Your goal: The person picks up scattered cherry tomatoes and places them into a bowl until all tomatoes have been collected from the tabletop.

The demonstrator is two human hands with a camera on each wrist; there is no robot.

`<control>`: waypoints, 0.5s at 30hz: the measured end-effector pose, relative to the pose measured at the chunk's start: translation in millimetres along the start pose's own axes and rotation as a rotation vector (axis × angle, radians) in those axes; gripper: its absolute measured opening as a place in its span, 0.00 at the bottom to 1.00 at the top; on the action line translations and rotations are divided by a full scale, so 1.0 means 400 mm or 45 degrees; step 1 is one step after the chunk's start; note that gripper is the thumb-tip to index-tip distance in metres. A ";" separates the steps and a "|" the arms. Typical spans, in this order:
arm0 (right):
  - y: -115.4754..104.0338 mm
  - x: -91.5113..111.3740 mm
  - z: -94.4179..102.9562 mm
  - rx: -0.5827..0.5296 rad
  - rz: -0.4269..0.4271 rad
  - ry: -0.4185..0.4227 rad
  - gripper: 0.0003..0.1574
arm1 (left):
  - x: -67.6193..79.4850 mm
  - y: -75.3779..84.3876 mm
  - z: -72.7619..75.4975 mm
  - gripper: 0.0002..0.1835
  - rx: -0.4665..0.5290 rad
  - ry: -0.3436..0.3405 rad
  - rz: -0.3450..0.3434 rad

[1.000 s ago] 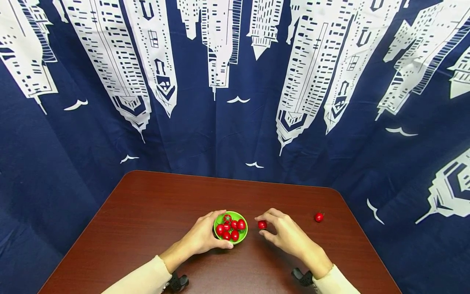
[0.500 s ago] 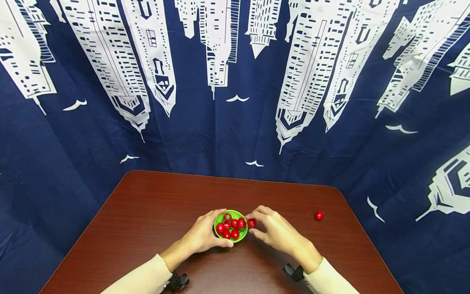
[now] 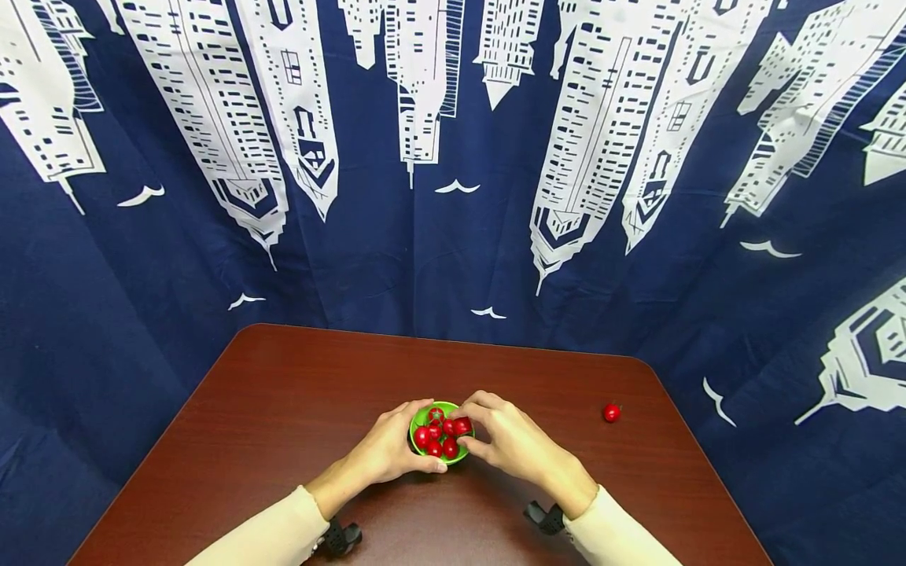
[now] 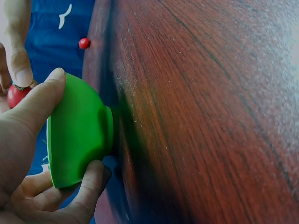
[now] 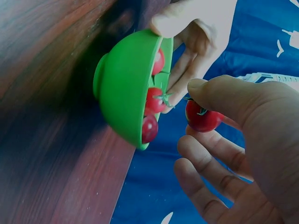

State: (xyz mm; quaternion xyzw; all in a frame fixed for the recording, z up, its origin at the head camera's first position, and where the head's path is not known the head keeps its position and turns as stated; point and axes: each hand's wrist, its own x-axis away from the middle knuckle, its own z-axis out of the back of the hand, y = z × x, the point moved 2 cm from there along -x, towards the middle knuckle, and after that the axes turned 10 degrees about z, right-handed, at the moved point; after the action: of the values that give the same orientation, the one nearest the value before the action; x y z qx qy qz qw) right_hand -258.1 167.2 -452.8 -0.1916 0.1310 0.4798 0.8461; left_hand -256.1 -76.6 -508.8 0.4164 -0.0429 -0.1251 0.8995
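My left hand grips a small green bowl, its thumb at the near side and fingers round the far side. Several red cherry tomatoes with green stems lie inside the bowl. Above the bowl's right side, my right hand pinches another cherry tomato between thumb and fingers. In the right wrist view this tomato is apart from the bowl's rim, and the other fingers extend below it. The left palm is partly hidden in the head view.
A single cherry tomato lies on the brown wooden table, toward its right edge. Behind the table hangs a navy cloth printed with white buildings and birds. Each wrist wears a black device.
My right hand has moved left with its cherry tomato, from the table beside the bowl to above the bowl. The left hand has kept its grip on the bowl.
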 end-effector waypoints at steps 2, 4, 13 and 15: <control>-0.003 -0.008 -0.004 -0.005 0.017 0.006 0.21 | 0.000 0.000 0.000 0.59 -0.004 0.001 -0.006; -0.006 -0.015 -0.007 -0.007 0.028 0.007 0.21 | 0.001 -0.001 0.000 0.58 -0.001 -0.001 -0.008; -0.010 -0.033 -0.014 0.007 0.067 0.015 0.22 | 0.002 0.001 0.004 0.57 -0.007 0.000 -0.018; -0.009 -0.035 -0.015 0.005 0.061 0.007 0.22 | 0.002 0.002 0.006 0.57 -0.013 0.004 -0.029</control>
State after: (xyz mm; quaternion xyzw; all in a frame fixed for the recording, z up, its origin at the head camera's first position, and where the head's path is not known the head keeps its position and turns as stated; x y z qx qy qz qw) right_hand -262.2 152.1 -451.7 -0.1881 0.1389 0.4992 0.8344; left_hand -255.4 -78.2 -506.6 0.4123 -0.0363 -0.1348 0.9003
